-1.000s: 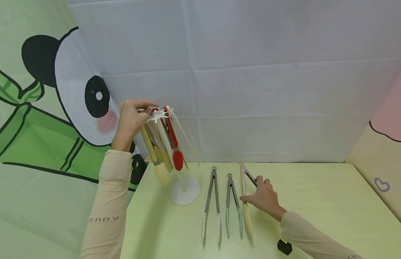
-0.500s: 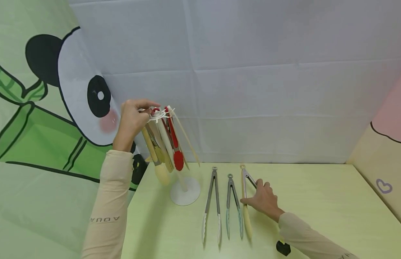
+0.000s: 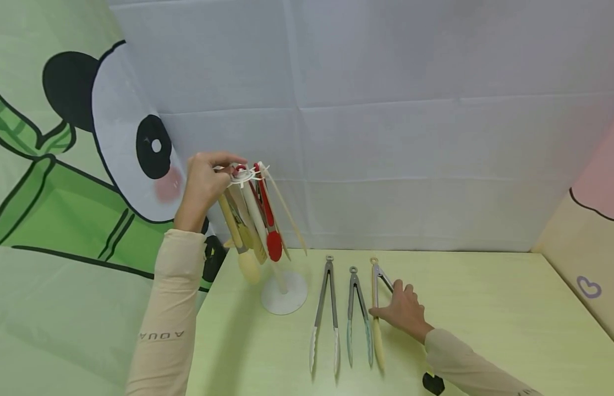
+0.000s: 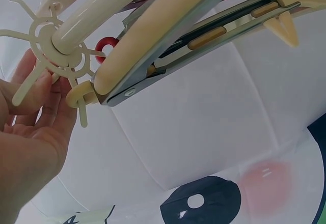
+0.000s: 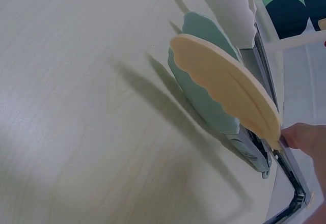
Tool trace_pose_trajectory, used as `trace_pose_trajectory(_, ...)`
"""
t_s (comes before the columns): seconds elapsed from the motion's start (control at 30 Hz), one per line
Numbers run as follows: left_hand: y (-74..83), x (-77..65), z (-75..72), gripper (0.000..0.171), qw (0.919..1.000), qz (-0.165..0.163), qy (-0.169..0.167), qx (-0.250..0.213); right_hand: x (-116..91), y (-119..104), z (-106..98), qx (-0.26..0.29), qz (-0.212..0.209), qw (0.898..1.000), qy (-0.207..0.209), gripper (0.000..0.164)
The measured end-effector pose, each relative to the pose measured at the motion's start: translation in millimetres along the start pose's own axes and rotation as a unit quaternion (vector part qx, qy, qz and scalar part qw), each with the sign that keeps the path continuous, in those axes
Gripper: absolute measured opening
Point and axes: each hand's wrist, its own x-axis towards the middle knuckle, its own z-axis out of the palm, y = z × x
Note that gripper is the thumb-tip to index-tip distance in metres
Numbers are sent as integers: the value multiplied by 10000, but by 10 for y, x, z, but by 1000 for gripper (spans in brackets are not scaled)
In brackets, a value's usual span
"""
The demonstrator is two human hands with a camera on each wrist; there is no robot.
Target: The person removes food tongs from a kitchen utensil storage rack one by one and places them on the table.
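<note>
My left hand (image 3: 200,181) pinches the hooked top of a white utensil stand (image 3: 285,302). In the left wrist view, its fingers curl around the ring of hooks (image 4: 51,39). Several utensils hang there, among them red-tipped tongs (image 3: 274,245) and pale yellow tongs (image 3: 248,267). With thumb and fingers spread over the two arms, my right hand (image 3: 405,312) grips another pair of yellow tongs (image 3: 378,346), standing partly spread at the table. Left of it lie teal-tipped tongs (image 3: 369,341) and white-tipped tongs (image 3: 336,352). In the right wrist view, the yellow tip (image 5: 229,84) overlaps the teal one.
A pale yellow table (image 3: 490,313) carries everything. Behind it hangs a white cloth (image 3: 366,165), with a panda-print cloth (image 3: 114,137) at the left and a pink-and-cream cloth (image 3: 591,242) at the right. A small black object (image 3: 433,383) shows under the right sleeve.
My right hand and the yellow tongs have shifted slightly toward me, down in the head view. The left hand keeps its hold on the stand, and the other tongs stay put.
</note>
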Motion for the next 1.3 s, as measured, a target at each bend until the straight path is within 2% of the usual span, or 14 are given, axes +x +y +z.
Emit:
trace_pose_trajectory(0.27,1,-7,-15,35,9997,137,-194,94,1,48,58,-92,78,9998,-184,76)
trace_pose_trajectory(0.53,-4,-32,-59,32,9982,331,-347,361,-3,52,111,-198,89,9996,-187,77)
trace_pose_trajectory(0.87,9,-33,-28,36,9985,365,30,403,-26,49,116,-194,215,9992,-276,79)
trace_pose_trajectory(1.1,16,-51,-28,38,9984,388,116,400,-60,46,141,-215,290,9987,-362,87)
trace_pose_trajectory(1.3,6,-68,-39,36,9986,378,87,347,-105,58,160,-255,411,9977,-482,83)
